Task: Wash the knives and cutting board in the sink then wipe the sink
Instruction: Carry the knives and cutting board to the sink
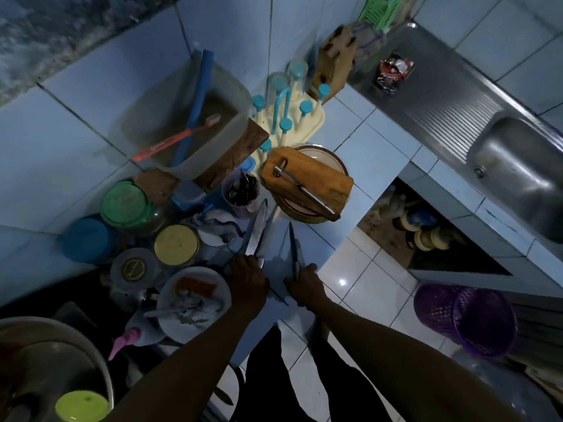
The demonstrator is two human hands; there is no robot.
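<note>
Knives gathered in both hands; the sink lies well off to the right.

The left hand [248,277] has its grip curled round two knives [257,231], blades pointing up and away over the blue surface [359,138]. The right hand [304,283] holds a dark knife [293,248] the same way. The cutting board [307,181] rests on a bowl just beyond the blade tips (a peeler lies on it). The sink [515,166] is nearer the right arm; both forearms reach forward, wrists low.

Red-and-black packet [394,73] bears script; too blurred to read.
</note>
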